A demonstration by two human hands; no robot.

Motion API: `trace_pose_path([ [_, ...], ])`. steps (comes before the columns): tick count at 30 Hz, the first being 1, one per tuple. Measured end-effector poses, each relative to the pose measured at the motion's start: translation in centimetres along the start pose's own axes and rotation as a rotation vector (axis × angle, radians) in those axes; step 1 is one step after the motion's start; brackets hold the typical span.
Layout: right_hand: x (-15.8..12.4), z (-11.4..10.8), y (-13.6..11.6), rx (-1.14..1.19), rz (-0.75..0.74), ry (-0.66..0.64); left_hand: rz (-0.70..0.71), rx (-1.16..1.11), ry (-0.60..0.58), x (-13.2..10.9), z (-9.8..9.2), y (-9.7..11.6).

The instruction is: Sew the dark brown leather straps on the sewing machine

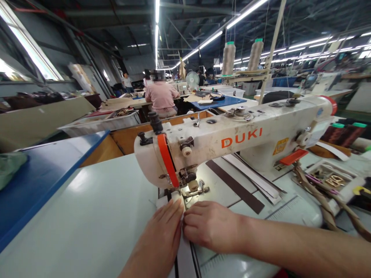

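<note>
From here I see a pale strip (185, 259) running lengthwise under the person's hands toward the needle end of the sewing machine (203, 137). The left hand (164, 228) lies flat on it, fingers straight and side by side, their tips just short of the needle area. The right hand (211, 227) is curled against the strip's right edge; I can't tell whether it pinches. A dark strip (234, 186) lies apart, beyond the right hand.

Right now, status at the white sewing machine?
Left hand flat on long white strip; right hand curled beside it; strip leads toward machine's head; flat dark brown strip lies apart.
</note>
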State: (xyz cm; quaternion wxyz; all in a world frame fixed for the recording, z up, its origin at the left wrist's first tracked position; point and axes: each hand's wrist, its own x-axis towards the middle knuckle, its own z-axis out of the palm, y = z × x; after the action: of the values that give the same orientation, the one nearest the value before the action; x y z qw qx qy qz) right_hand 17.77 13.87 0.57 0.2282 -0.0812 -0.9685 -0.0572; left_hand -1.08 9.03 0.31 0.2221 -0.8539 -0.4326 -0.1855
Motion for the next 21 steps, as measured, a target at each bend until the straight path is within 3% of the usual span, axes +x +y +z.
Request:
trace_pose_path([
  [21, 0.01, 0.36, 0.27, 0.023, 0.036, -0.007, -0.009, -0.092, -0.019, 0.29, 0.16, -0.47],
])
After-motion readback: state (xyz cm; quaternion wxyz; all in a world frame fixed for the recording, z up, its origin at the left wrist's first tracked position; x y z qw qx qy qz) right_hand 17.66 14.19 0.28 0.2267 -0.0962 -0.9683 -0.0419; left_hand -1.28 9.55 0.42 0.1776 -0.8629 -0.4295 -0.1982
